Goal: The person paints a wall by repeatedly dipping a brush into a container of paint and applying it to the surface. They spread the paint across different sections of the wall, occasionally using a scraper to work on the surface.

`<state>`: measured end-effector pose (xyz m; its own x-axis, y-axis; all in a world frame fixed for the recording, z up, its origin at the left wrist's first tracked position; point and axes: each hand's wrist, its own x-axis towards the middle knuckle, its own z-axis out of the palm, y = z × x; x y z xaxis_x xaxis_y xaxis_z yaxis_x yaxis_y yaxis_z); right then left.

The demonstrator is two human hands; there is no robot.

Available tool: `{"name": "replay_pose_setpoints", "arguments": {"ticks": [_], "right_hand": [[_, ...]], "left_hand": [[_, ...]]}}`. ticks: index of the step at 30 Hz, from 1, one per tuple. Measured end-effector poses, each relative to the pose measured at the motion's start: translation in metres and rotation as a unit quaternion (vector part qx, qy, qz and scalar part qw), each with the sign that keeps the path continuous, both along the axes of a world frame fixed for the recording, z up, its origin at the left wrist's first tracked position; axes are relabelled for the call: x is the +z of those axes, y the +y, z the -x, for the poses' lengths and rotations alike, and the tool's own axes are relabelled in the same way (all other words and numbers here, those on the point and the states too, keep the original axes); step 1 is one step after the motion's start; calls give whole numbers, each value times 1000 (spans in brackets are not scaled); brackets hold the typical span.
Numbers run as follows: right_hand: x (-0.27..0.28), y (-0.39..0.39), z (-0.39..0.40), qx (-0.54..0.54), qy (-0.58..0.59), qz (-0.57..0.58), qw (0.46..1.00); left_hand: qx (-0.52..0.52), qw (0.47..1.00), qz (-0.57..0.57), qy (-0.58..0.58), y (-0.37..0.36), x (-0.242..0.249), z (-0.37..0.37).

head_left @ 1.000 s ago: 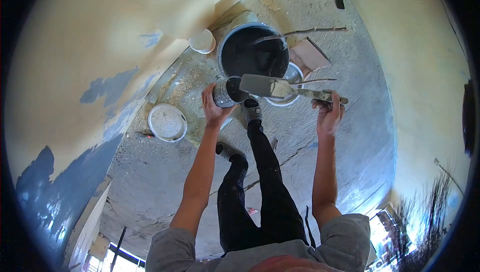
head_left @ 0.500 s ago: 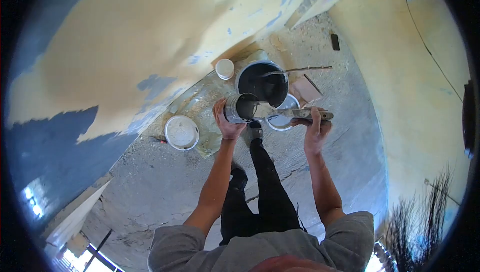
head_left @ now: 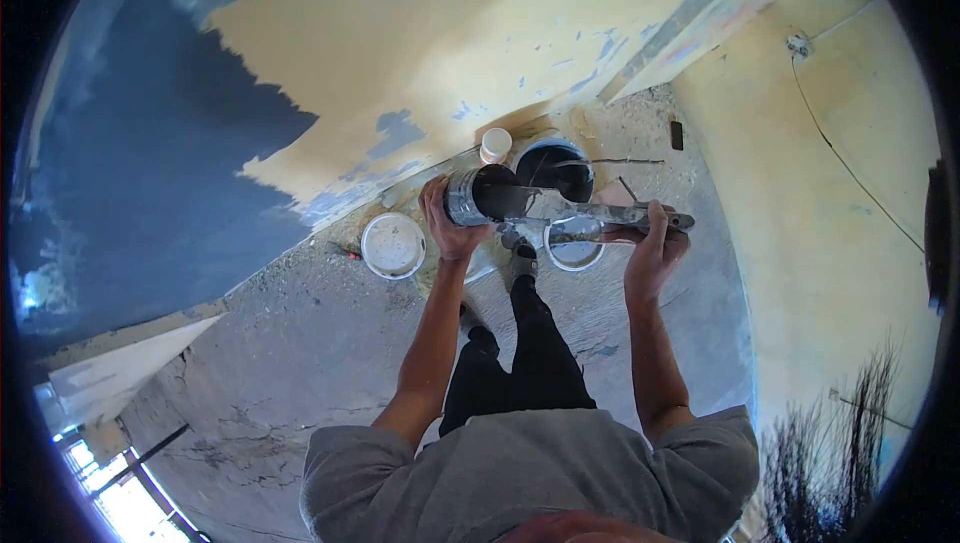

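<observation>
My left hand (head_left: pixel 452 226) is wrapped round a metal can (head_left: pixel 464 199), tilted so its mouth faces right, with dark grey paste inside. My right hand (head_left: pixel 655 248) grips the handle of a wide putty knife (head_left: pixel 625 213). Its smeared blade reaches across to the can's mouth. Beneath it, a second flat, paste-coated strip runs alongside, partly hidden. Below and beyond my hands stands a large bucket (head_left: pixel 582 155) of dark grey paste, with a stick (head_left: pixel 630 161) lying across its rim.
A white lid (head_left: pixel 393 246) lies on the floor to the left, a small white tub (head_left: pixel 495 146) by the wall. Another round lid (head_left: pixel 575 265) sits under the knife. The wall (head_left: pixel 390 43) is partly coated grey. A dark flat object (head_left: pixel 677 135) lies at the back right.
My view has swung up and left, showing more of the grey-coated wall. Both hands have risen slightly with the can and the putty knife still held, the right one moving rightward.
</observation>
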<state>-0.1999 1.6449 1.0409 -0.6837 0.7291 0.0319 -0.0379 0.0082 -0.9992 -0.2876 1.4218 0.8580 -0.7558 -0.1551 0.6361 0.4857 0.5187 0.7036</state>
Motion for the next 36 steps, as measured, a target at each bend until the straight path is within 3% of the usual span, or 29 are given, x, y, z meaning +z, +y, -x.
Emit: {"name": "replay_pose_setpoints", "arguments": {"ticks": [12, 21, 28, 36], "right_hand": [[71, -79, -55, -16, -3, 6, 1000], [69, -82, -90, -10, 4, -91, 996], [96, -89, -114, -1, 17, -83, 996], [129, -106, -132, 244, 105, -9, 964]], "left_hand": [[57, 997, -43, 23, -75, 30, -62], [76, 995, -48, 45, -98, 32, -92], [96, 991, -98, 1, -108, 28, -114], [40, 987, -88, -125, -123, 37, -139]]}}
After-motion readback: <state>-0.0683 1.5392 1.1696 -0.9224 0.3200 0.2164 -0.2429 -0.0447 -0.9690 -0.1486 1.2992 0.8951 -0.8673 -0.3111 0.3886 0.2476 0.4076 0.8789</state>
